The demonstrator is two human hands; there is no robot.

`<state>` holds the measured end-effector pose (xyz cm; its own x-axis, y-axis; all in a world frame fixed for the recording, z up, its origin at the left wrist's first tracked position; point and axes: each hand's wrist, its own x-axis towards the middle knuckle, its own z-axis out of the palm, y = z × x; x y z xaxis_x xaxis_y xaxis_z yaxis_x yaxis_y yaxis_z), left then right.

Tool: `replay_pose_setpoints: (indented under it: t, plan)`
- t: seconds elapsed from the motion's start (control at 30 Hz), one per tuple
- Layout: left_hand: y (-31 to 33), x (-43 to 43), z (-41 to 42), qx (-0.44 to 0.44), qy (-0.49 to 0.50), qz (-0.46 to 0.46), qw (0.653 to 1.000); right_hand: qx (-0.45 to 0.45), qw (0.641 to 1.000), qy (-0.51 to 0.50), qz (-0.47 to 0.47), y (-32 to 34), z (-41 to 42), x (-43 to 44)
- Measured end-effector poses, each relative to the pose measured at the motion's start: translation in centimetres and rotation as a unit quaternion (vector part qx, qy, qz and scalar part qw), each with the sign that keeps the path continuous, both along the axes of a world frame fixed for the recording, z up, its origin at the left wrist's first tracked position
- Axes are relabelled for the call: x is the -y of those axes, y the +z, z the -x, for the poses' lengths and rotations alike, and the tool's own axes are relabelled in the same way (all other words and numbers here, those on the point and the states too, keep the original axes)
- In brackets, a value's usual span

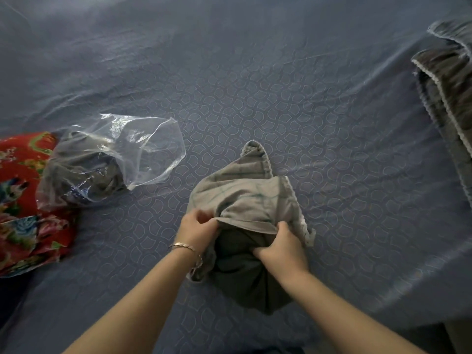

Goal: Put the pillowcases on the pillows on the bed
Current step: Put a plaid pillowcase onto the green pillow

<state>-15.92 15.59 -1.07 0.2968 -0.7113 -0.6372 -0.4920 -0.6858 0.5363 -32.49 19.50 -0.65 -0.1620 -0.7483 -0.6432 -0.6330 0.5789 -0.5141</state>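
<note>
Head view: grey checked pillowcase [245, 198] partly over dark olive pillow [245, 274], blue quilted bed [332, 149].
Left hand [196, 226] pinches hem, right hand [281, 249] clutches pillow; best feed corners first.

Clear plastic bag [155, 146], red floral cloth [21, 200]

All I get on my feed is the bed [229, 47], covered in a wrinkled blue quilted sheet [319, 118] with a scallop pattern. Light's soft and dim, with a sheen toward the top left.
</note>
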Motion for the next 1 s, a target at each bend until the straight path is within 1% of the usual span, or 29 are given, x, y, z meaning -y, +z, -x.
replay_pose_setpoints:
  t: [0.03,0.07,0.1,0.13,0.17,0.2,0.27,0.33,0.4,0.43,0.47,0.5,0.53,0.6,0.67,0.7,0.77,0.8,0.83,0.87,0.9,0.93,1.0]
  plan:
    - [-0.4,0.8,0.2,-0.058,0.085,0.035,0.994,-0.018,0.999,0.024,-0.012,-0.2,0.5,0.8]
    - [-1.0,1.7,0.4,-0.100,0.142,0.057,0.983,-0.031,0.998,0.045,-0.021,-0.4,1.0,1.6]
    - [-1.9,2.6,0.4,-0.124,0.165,0.064,0.976,-0.040,0.997,0.064,-0.027,-0.9,1.4,2.5]
    - [-2.5,3.1,0.5,-0.130,0.162,0.065,0.976,-0.047,0.995,0.077,-0.031,-1.0,1.8,3.1]
    - [-3.1,3.7,0.6,-0.116,0.157,0.055,0.979,-0.052,0.994,0.088,-0.036,-1.3,1.9,3.6]
    - [-3.8,4.2,0.7,-0.080,0.136,0.031,0.987,-0.056,0.993,0.096,-0.040,-1.5,2.0,4.0]
    - [-4.6,5.1,0.7,0.031,0.029,-0.013,0.999,-0.066,0.990,0.115,-0.044,-1.9,1.7,4.4]
    - [-4.1,5.8,0.9,0.079,-0.051,-0.031,0.995,-0.071,0.988,0.127,-0.040,-2.1,1.3,4.4]
    - [-2.6,6.8,1.8,0.086,-0.088,0.009,0.992,-0.075,0.988,0.129,-0.036,-2.3,1.1,4.5]
    - [-1.5,7.1,2.7,0.067,-0.106,0.054,0.991,-0.078,0.988,0.132,-0.038,-2.4,1.0,4.5]
    - [-0.4,7.3,3.9,0.034,-0.131,0.109,0.985,-0.079,0.987,0.135,-0.035,-2.8,1.0,4.5]
    - [0.5,7.1,5.3,-0.007,-0.164,0.143,0.976,-0.077,0.987,0.137,-0.025,-3.1,1.2,4.6]
    - [1.0,6.4,6.4,-0.039,-0.184,0.153,0.970,-0.074,0.987,0.144,-0.014,-3.1,1.4,4.5]
    - [0.4,4.3,7.1,-0.058,-0.178,0.142,0.972,-0.065,0.984,0.166,-0.003,-3.0,2.0,3.4]
    - [-1.0,2.3,6.1,-0.001,-0.160,0.138,0.977,-0.085,0.974,0.208,0.009,-2.5,3.5,1.3]
    - [-1.6,1.4,5.5,0.034,-0.158,0.138,0.977,-0.109,0.964,0.239,0.034,-2.0,4.4,0.3]
    - [-2.4,0.4,4.6,0.081,-0.167,0.131,0.974,-0.138,0.944,0.261,0.150,-2.3,7.4,-0.7]
    - [-2.5,0.1,4.4,0.096,-0.172,0.123,0.973,-0.145,0.929,0.258,0.222,-2.7,9.3,-0.9]
    - [-2.7,0.1,4.3,0.105,-0.174,0.111,0.973,-0.142,0.911,0.255,0.290,-3.2,11.1,-0.8]
    - [-2.8,0.1,4.1,0.111,-0.167,0.104,0.974,-0.112,0.898,0.268,0.331,-3.6,12.9,-0.5]
    - [-2.9,0.3,4.0,0.115,-0.156,0.101,0.976,-0.065,0.895,0.285,0.337,-3.9,14.1,-0.2]
    - [-3.0,0.6,3.8,0.122,-0.144,0.099,0.977,-0.019,0.894,0.309,0.324,-4.1,14.8,-0.1]
    - [-3.1,1.1,3.7,0.130,-0.139,0.084,0.978,0.018,0.891,0.375,0.257,-4.8,15.3,0.0]
